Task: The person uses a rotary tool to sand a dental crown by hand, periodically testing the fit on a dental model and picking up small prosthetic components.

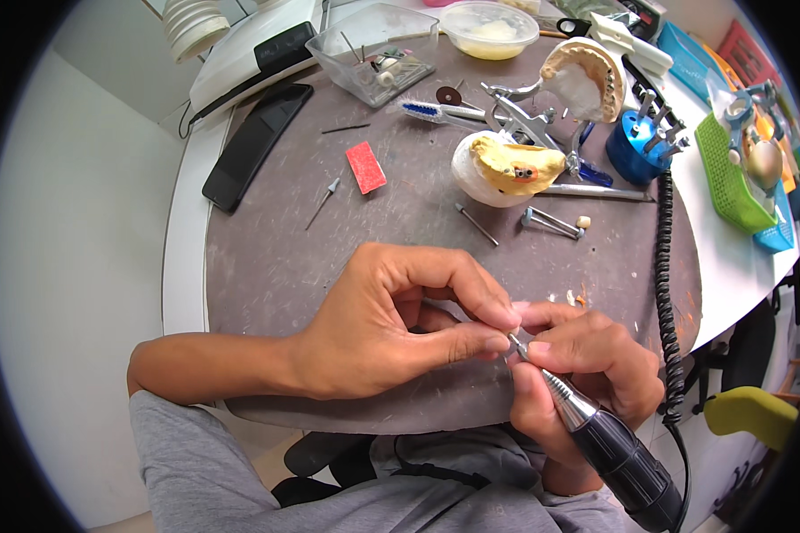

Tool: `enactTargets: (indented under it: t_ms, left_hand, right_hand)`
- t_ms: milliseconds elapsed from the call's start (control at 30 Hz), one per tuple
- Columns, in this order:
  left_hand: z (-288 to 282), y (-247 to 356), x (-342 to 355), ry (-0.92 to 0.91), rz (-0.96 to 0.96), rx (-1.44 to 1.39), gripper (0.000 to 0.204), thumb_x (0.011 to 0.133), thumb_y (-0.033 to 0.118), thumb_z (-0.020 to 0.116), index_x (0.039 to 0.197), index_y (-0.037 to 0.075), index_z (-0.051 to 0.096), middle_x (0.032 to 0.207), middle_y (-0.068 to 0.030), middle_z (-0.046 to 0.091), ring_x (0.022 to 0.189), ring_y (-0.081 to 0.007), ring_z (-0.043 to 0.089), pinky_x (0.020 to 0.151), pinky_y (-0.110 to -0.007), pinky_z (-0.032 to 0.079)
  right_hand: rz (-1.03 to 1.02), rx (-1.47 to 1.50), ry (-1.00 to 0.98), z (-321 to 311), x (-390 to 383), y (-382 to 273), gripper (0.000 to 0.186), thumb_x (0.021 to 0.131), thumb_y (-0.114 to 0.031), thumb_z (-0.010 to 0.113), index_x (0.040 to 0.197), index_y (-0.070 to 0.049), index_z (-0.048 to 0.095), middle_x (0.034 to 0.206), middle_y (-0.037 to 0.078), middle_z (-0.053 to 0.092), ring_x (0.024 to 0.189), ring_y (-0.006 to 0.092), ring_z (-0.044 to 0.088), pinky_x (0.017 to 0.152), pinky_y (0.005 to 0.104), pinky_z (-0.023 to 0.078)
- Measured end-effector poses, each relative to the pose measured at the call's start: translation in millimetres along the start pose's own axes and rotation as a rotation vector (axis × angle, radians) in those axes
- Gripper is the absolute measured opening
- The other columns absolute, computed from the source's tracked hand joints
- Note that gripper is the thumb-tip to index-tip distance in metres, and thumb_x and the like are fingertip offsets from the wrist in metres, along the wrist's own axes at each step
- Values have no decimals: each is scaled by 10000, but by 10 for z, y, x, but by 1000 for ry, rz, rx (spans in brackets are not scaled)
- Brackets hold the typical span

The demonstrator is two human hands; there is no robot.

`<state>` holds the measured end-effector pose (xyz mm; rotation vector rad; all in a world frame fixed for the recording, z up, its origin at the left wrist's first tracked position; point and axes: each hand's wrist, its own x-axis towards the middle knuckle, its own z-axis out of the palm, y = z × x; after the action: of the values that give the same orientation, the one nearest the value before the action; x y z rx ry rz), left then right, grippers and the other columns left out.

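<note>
My right hand [600, 360] is wrapped around a rotary handpiece [627, 462], black at the body with a ribbed silver nose that points up and left. At its tip, thumb and index finger of my left hand [364, 320] are pinched together. Whatever they hold there is too small and covered to make out. Beyond my fingers lie a grey-tipped bur [477, 224], a dental pin-like metal piece [551, 222] and a small cream-coloured tooth-like piece [583, 222]. A yellow dental model [516, 167] on white plaster rests behind them.
A metal articulator [529, 124] carries a second plaster cast [587, 75]. Around it are a blue bur holder [636, 147], a blue-bristled brush [427, 109] and a coiled cord [665, 293]. Farther left sit a red block [365, 167], a phone [258, 147] and a clear bin [373, 67].
</note>
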<state>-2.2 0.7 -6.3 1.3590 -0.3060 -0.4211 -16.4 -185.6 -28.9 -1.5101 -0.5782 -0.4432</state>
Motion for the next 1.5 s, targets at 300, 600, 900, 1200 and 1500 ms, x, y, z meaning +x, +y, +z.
enactTargets:
  t_ms: [300,600,900,1200,1500]
  left_hand:
    - [8,-3,3,7,9,0,136,794,-92,672,899,-12,637,946,-149,635,884,-162,633,767,-271,540]
    - [-24,58,31,20,-82,-79,110,881,-19,597,985,-55,605,990,-172,635,910,-219,664,783,-313,588]
    - [-29,82,43,31,-125,-85,141,864,-19,624,994,-50,578,977,-164,634,883,-218,673,762,-308,591]
    - [-26,54,52,19,-112,-105,133,830,-54,649,941,-28,581,946,-150,627,855,-198,670,742,-295,585]
    - [-18,37,32,-32,-73,-72,135,810,-72,665,924,-25,611,954,-146,628,866,-173,647,770,-281,554]
  right_hand:
    - [18,-41,17,26,6,-33,172,612,69,725,736,49,608,663,122,635,617,202,666,717,423,595]
    - [28,120,101,-35,-49,-27,181,673,71,678,804,44,557,665,121,611,591,172,624,724,463,587]
    - [1,93,104,4,-40,-10,199,657,76,692,802,36,561,691,120,624,598,179,638,731,463,591]
    - [27,65,85,14,-32,-7,196,629,68,724,766,44,586,698,134,642,638,213,673,731,440,595]
    - [69,63,54,5,-18,-24,188,623,78,738,771,61,624,689,133,652,665,233,688,740,417,591]
